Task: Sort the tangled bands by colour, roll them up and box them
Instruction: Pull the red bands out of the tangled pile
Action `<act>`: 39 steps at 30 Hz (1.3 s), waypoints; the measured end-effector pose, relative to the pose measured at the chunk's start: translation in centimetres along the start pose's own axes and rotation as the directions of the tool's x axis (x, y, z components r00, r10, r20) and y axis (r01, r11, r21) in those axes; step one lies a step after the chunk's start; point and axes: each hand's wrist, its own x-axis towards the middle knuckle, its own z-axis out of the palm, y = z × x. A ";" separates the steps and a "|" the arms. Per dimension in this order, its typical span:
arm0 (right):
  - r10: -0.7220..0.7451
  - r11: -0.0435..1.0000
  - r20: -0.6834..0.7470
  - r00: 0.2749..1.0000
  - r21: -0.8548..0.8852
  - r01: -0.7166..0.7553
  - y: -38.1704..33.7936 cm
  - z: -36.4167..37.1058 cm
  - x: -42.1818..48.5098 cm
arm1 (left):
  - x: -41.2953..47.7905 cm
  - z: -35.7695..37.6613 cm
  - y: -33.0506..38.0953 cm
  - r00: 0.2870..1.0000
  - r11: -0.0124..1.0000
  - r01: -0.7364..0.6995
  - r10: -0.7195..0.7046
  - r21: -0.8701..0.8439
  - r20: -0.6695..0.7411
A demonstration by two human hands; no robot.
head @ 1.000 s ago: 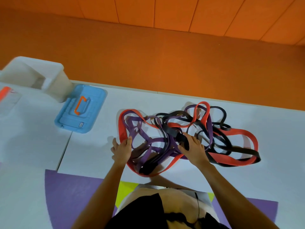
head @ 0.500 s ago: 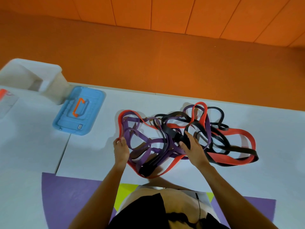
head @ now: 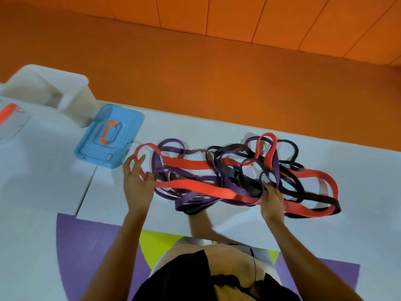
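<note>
Head camera view, looking down on a white surface [head: 195,131] in front of an orange wall. We see a tangle of bands [head: 234,177] spread across the centre and right of the frame: a red band [head: 186,164], a purple band [head: 171,141] and a black band [head: 319,198], all looped through one another and lying on the surface.

At the tangle's left end, the left hand [head: 136,183] grasps the red band's end loop, with the thumb and fingers hooked around it. At the centre right, the right hand [head: 272,200] has its fingers curled into the knot where black and purple strands cross. We cannot tell which strand it grips.

A blue lid [head: 121,124] with an orange handle [head: 106,131] lies flat just left of the tangle. Touching the lid's far corner, a white box [head: 82,105] stands open in the upper left.
</note>
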 end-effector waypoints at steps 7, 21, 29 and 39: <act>-0.204 0.969 0.151 0.967 -0.110 0.222 1.1 -1.9 -1.0 | 1.1 3.3 2.3 0.943 0.992 -0.111 0.083 0.067 0.322; -0.116 0.993 -0.053 0.992 -0.022 0.115 5.7 -6.5 -2.0 | -5.1 12.4 9.7 0.840 0.825 -0.419 0.194 0.378 0.506; 0.212 0.970 -0.269 0.940 0.171 -0.170 12.9 -12.8 1.1 | -11.2 18.9 14.3 0.508 0.741 -0.665 0.361 0.090 0.782; 0.197 0.972 0.118 0.973 0.103 -0.210 19.8 -18.4 6.9 | -16.9 24.2 18.1 0.437 0.716 -0.665 0.140 0.214 0.888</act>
